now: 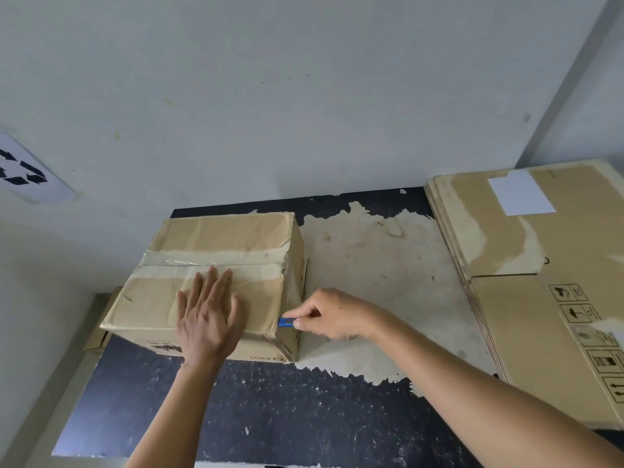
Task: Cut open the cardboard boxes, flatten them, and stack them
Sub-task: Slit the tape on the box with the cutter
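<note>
- Here, a closed brown cardboard box (216, 244) with clear tape across its top sits on the far left part of a black table top (270, 417), close to a white wall (270, 96).
- The left hand (206, 315) lies flat on top of the box, just by the taped seam. Its fingers are straight and a little spread, and it holds nothing.
- The right hand (334, 315) is just beside the box's near right corner. Its thumb and fingers are curled and pinch a small blue cutter (286, 321).
- The cutter's tip touches the box's right edge near the top. The blade is too small to see.
- The table top has a big worn pale patch (371, 282) to the right of the box.
- A stack of flat brown cardboard sheets (506, 258) lies on the right side of the table, well apart from the box. The top sheet has a white label (521, 194) and black printed marks.
- A white sign with black recycling arrows (23, 170) is stuck on the wall at the left.
- A bit of other cardboard (98, 341) peeks out by the box's near left corner.
</note>
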